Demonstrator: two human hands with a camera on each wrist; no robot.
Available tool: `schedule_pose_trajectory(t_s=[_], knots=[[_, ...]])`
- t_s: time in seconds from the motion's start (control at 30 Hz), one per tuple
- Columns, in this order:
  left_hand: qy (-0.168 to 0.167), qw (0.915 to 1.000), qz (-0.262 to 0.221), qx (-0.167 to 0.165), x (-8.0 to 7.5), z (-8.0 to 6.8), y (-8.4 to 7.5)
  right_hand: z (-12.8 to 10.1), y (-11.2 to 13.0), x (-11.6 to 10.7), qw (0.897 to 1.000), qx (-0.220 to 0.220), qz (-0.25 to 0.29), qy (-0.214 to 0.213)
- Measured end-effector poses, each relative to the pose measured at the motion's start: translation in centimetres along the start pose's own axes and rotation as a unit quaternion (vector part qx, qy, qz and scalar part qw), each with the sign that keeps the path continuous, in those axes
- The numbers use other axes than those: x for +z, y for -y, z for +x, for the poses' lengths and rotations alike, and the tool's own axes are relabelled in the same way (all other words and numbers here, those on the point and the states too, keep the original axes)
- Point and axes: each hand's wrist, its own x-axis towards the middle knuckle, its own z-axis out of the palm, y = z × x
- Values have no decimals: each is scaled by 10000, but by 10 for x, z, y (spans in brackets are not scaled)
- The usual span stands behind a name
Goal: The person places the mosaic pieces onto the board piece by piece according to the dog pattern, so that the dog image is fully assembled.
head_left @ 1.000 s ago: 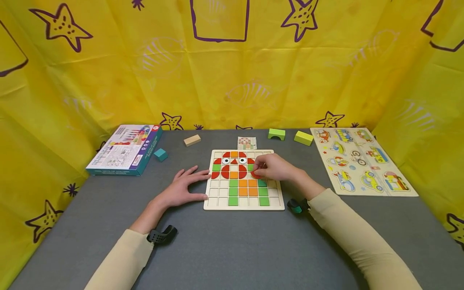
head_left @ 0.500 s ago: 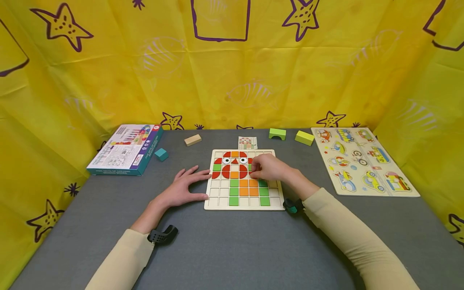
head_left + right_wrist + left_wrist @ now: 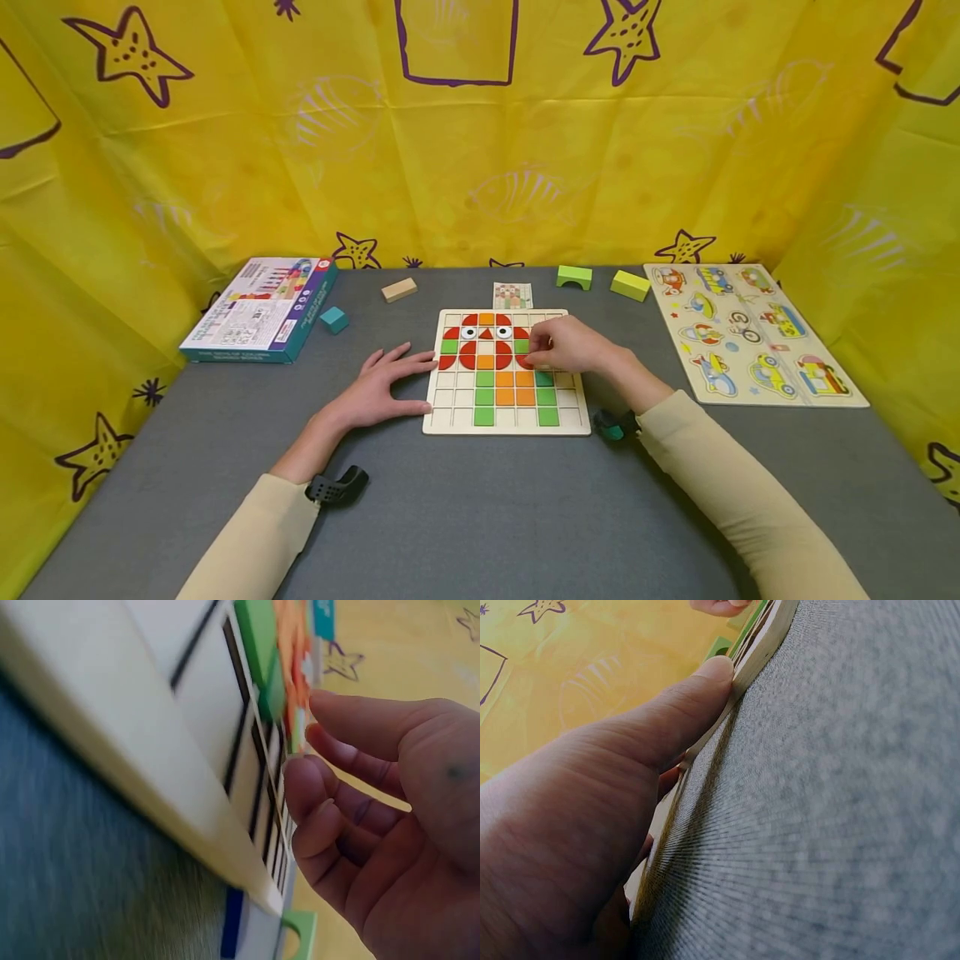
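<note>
A pale wooden grid board (image 3: 453, 417) lies flat on the grey table, with red, orange and green tiles and two eye tiles set in its cells. My left hand (image 3: 375, 392) rests at the board's left edge, fingers spread; in the left wrist view its thumb (image 3: 679, 716) touches the rim. Over the board's right side is my right hand (image 3: 573, 346), its fingertips at a red rounded tile (image 3: 522, 362) lying in a cell. The right wrist view shows the right hand (image 3: 397, 825) with bent fingers and a gap between thumb and fingertips, no tile seen in it.
A small picture card (image 3: 512, 295) lies behind the board. Loose blocks stand around: wooden (image 3: 399, 290), teal (image 3: 333, 320), green arch (image 3: 574, 277) and yellow-green (image 3: 630, 286). A box (image 3: 255, 312) lies left, a picture puzzle board (image 3: 750, 333) right. Yellow curtain (image 3: 450, 167) encloses the table.
My right hand moved slightly left over the red tile, then back right; the tile now lies in the cell with its face showing. My left hand has stayed at the board's edge.
</note>
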Motion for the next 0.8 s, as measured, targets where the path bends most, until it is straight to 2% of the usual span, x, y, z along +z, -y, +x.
schedule_pose_trajectory(t_s=[0.2, 0.4, 0.8], knots=[[-25, 10000, -24, 14, 0, 0, 0, -17, -13, -15, 9995, 175, 193, -181], [-6, 10000, -52, 23, 1, 0, 1, -33, -32, -22, 9992, 93, 285, -272], [4, 10000, -63, 12, 1, 0, 1, -54, -54, -24, 9995, 118, -87, -279]])
